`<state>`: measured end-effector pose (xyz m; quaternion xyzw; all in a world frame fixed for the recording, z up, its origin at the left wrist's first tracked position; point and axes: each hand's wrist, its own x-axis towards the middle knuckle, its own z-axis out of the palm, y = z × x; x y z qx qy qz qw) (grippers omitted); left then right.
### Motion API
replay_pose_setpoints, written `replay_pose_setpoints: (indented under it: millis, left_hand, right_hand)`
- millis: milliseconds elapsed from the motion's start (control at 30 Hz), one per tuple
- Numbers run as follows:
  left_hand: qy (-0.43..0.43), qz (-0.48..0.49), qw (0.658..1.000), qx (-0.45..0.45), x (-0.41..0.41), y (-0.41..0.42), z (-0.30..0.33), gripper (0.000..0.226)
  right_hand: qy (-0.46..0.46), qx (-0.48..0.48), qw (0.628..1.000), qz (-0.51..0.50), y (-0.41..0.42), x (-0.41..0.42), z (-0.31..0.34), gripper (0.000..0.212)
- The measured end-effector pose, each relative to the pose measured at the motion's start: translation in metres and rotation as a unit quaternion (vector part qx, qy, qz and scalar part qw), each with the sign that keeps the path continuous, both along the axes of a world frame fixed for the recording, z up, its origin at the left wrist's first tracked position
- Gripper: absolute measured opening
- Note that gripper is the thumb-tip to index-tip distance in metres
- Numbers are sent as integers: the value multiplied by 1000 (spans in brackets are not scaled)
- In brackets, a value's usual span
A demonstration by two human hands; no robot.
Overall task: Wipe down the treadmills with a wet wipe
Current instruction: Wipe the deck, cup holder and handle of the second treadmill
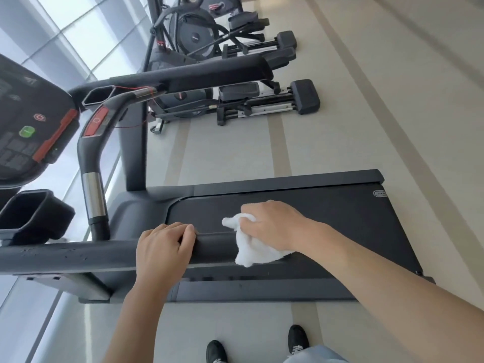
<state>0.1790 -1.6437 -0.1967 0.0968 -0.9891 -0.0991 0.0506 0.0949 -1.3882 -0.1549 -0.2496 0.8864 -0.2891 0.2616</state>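
Plainly the wiping is under way on 1 treadmill (301, 205), and the part in hand is its near rail (78, 254), the long padded bar that crosses the lower half of the view. The belt, the far rail (209, 74) and the console (26, 121) look as though they are yet to be done, so I judge the job early. Next, the cloth needs dragging along the rail with steady pressure, and the left hand will have to lift clear when the cloth reaches it.

Both arms reach forward over the rail from a person standing beside the deck. The right hand (272, 226) sits near the rail's end, fingers curled and bunched on the wipe (251, 250), which is pressed against the top of the rail and hangs over its near side. The left hand (163, 247) lies just beside it, apart from the wipe, fingers together and wrapped over the rail as a brace.
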Motion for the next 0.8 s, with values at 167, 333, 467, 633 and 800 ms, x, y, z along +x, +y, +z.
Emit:
replay_pose_setpoints:
  millis: [167, 333, 467, 633, 800]
  left_hand:
    - [0, 1, 1000, -5, -2, 1, -1, 50]
    - [20, -5, 1000, -1, 1, 2, -1, 48]
    - [29, -17, 999, -5, 3, -1, -3, 45]
    - [8, -46, 999, 18, 8, -4, 4, 42]
    - [-26, -136, 987, 77, 7, -19, 22, 42]
  right_hand:
    - [-5, -15, 998, -62, 27, 8, -6, 32]
    - [52, 82, 995, 35, -28, 4, 13, 30]
    - [-20, 79, 996, 45, -90, -5, 3, 41]
    - [-2, 55, 998, 34, -90, -4, -5, 40]
    - [145, 62, 987, -21, -66, 26, 3, 29]
